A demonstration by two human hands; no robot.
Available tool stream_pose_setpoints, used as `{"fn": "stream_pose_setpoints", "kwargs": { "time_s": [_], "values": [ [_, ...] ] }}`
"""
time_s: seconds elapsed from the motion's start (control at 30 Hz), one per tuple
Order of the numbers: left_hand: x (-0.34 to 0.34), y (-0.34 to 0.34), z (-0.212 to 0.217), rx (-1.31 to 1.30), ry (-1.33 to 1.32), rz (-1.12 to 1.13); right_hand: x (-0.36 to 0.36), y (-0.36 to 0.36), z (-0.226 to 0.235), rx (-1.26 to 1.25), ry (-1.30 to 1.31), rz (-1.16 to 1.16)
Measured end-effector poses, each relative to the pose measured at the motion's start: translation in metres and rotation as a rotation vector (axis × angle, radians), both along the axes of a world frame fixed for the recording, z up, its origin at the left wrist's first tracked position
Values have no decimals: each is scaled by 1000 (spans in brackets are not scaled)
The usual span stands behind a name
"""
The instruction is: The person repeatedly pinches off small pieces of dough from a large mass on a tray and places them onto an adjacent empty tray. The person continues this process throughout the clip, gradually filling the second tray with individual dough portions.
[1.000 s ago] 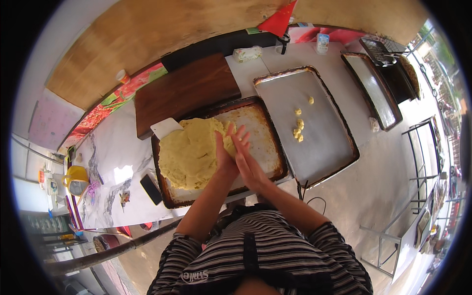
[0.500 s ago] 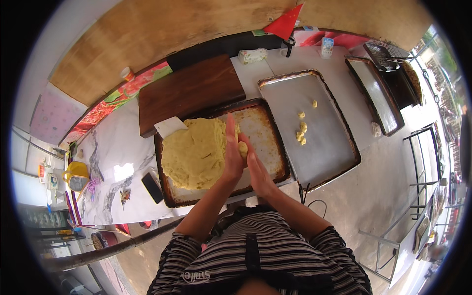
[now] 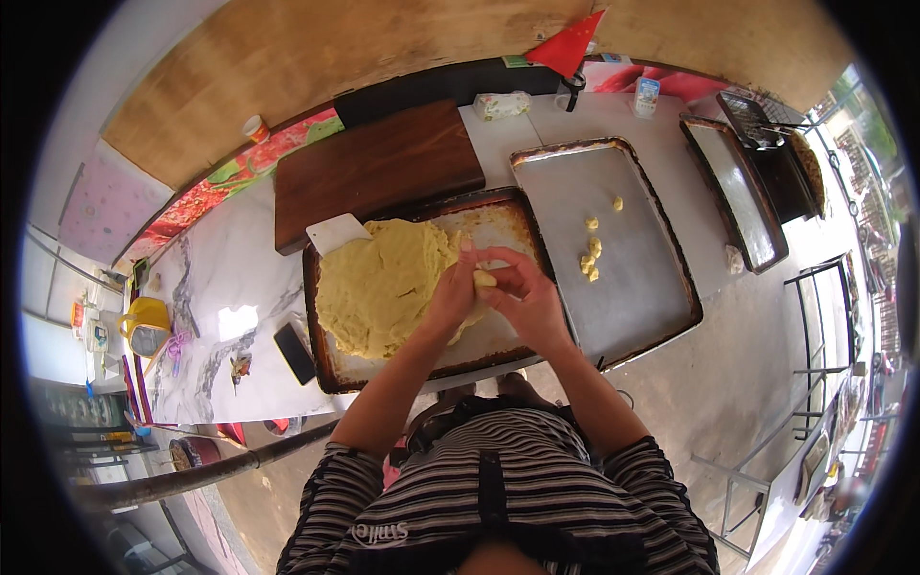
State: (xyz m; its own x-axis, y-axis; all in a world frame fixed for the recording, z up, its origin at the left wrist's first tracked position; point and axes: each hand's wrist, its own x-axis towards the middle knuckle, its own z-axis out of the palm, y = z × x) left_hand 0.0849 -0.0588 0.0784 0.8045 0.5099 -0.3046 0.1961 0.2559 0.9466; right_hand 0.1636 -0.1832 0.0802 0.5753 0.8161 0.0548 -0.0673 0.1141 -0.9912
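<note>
A small piece of yellow dough [image 3: 484, 279] is between my two hands, above the dark-rimmed baking tray [image 3: 525, 218]. The fingers of my right hand [image 3: 525, 305] curl around it in a pinch. My left hand [image 3: 452, 299] presses on it from the other side, thumb up, its other fingers partly hidden. Close to my left hand lies a big mound of yellow dough [image 3: 383, 287] filling the tray's left part. A white scraper [image 3: 337, 233] rests at the mound's far left edge. Several small dough pieces [image 3: 594, 247] sit on the second tray [image 3: 628, 307] to the right.
A dark wooden board [image 3: 379, 172] lies behind the dough tray. Left of it are a phone [image 3: 295, 353] and a yellow jug [image 3: 146, 321]. At the back stand a tissue pack [image 3: 501, 105], a carton [image 3: 646, 97] and a red flag [image 3: 567, 45]. Another tray [image 3: 733, 192] is far right.
My palms were pressed flat together around the dough piece with fingers stretched out. Now they have come apart, and the right fingers have curled around the piece.
</note>
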Motion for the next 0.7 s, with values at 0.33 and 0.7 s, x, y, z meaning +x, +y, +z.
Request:
{"fn": "stream_pose_setpoints", "kwargs": {
  "time_s": [0.33,0.7],
  "values": [
    [-31,5,-11,-445,59,-277,38,-28,9,-280,75,247],
    [-32,1,-18,-546,17,-299,30,-27,-2,-248,-261,168]
  ]
}}
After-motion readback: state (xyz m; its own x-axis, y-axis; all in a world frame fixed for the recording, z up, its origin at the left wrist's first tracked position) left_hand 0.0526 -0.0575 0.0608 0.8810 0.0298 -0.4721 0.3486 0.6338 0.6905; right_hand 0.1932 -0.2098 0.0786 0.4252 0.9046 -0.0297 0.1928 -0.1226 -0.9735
